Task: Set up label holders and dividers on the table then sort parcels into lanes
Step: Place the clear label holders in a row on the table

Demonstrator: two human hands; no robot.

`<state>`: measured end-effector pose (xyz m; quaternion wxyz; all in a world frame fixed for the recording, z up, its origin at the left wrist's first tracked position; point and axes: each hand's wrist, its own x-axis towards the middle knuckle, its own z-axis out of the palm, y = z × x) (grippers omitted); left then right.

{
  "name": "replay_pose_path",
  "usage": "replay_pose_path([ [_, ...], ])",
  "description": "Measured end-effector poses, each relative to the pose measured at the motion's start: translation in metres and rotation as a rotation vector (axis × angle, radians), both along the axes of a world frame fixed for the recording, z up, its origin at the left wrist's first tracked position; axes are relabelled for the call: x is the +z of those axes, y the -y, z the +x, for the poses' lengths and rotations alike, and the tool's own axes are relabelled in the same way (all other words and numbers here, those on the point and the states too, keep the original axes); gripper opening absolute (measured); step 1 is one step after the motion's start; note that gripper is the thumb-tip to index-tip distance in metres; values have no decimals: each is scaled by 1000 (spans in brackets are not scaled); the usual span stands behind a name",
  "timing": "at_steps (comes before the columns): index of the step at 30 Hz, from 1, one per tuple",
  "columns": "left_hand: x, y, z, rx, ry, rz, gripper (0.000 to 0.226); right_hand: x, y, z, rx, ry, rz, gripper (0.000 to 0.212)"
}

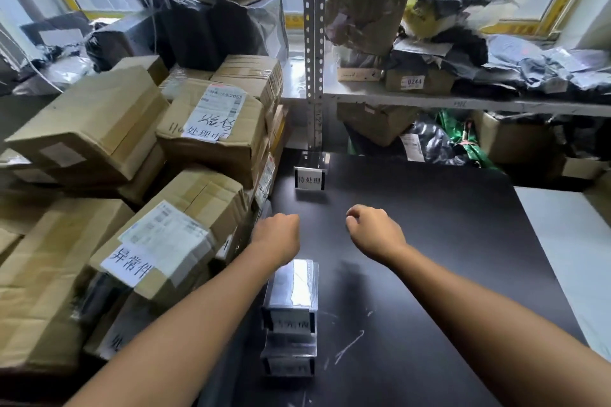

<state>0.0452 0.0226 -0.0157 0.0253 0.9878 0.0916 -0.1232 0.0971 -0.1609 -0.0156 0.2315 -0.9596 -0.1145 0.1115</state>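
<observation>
Both hands are hovering over the black table (446, 241), holding nothing that can be seen. The left hand (277, 235) is showing only its back, with its fingers tucked under the knuckles, so I cannot tell whether it is closed on anything. The right hand (373, 230) is hanging with loosely curled fingers (353, 212) and nothing between them.

One label holder (309, 178) is standing upright near the table's far left edge, beyond the hands, its white card facing the camera. Two more clear holders are lying in a row closer in: the middle holder (292, 294) is sitting just below the left wrist, and the nearest holder (287, 358) is sitting right behind it. Their cards are blurred and cannot be read.

Taped cardboard boxes (96, 132) are piling up along the table's left side, all closed, so their contents are staying hidden. Two of them are carrying handwritten paper slips over shipping labels. A metal shelf (429, 102) behind the table is holding more parcels: a small box marked 0244 (418, 81), a plastic-wrapped brown parcel (367, 6) and crumpled dark bags (515, 59). Under the shelf, more boxes and a green bag (463, 139) are sitting in shadow and are hard to make out.
</observation>
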Motion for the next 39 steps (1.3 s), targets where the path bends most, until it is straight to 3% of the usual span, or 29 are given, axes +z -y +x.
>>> replay_pose_path([
  [3, 2, -1, -31, -113, -50, 201, 19, -3, 1, -28, 29, -8, -25, 31],
  [8, 2, 3, -80, -264, -185, 409, 63, -15, -5, -81, 94, -134, -2, 30],
  [14, 1, 10, -123, -352, -261, 442, 35, -43, -16, -128, 47, -442, 227, 37],
  [17, -5, 12, -135, -296, -263, 380, 29, -53, -19, -141, -81, -492, 334, 39],
  [22, -12, 16, -150, -94, -168, 205, 37, -58, -17, -144, -144, -482, 429, 37],
  [28, -13, 35, -152, 37, -123, 191, 34, -54, -11, -143, -138, -530, 479, 42],
  [33, -22, 37, -151, 403, -119, -232, 45, -45, -6, -144, -118, -567, 554, 39],
  [39, -30, 31, -157, 589, 33, -579, 46, -42, -9, -144, -198, -627, 597, 32],
])
